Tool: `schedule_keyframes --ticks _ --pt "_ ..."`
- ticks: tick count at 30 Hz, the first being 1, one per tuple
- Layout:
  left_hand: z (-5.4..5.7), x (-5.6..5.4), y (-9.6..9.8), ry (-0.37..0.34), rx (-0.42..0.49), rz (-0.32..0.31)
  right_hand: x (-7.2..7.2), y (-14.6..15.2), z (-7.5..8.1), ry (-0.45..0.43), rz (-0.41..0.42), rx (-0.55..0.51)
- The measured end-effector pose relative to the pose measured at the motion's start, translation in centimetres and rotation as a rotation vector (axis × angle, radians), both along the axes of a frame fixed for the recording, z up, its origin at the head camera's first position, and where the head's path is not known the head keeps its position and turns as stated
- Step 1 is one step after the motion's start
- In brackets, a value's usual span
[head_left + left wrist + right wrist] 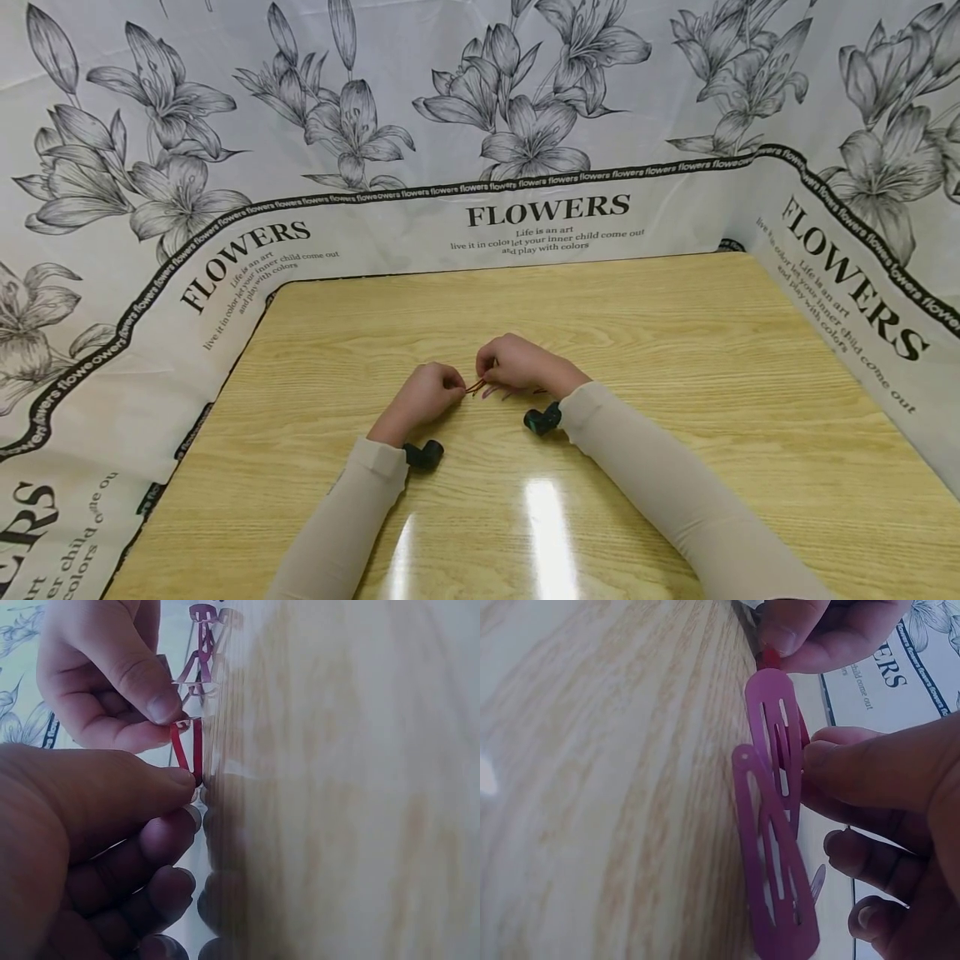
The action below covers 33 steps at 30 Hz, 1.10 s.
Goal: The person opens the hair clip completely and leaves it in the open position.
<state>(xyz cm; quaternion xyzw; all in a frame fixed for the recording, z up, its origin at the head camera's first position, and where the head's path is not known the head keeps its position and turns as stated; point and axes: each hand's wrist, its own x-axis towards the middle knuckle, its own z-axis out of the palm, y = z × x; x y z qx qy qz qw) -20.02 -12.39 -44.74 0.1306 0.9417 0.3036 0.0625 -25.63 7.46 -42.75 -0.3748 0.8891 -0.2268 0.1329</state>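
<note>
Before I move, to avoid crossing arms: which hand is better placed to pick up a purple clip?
Likely the right hand: it's nearer the purple clips than the left hand, though both grip the red clip.

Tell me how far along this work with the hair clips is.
Already done: nothing I can confirm. At least two purple clips overlap on the table, though I can't tell whether they are linked. In hand: a red clip, pinched by the left hand and the right hand. Remaining: probably the purple clips, which neither hand appears to grip.
</note>
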Motion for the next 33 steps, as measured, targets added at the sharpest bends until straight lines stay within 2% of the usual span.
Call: schedule_keyframes --ticks 11,18,25,33 --pt "0.1 -0.2 0.3 0.04 -0.002 -0.01 0.3 0.4 0.8 0.02 -0.018 0.015" --pt "0.3 -0.3 0.7 0.025 0.014 -0.005 0.3 1.1 0.9 0.048 -0.032 0.003" --pt "0.9 -0.5 1.4 0.014 0.019 -0.004 0.6 1.7 1.2 0.018 -0.077 -0.016" --pt "1.3 -0.8 2.1 0.027 0.02 -0.015 0.7 2.5 1.6 0.023 -0.1 -0.048"
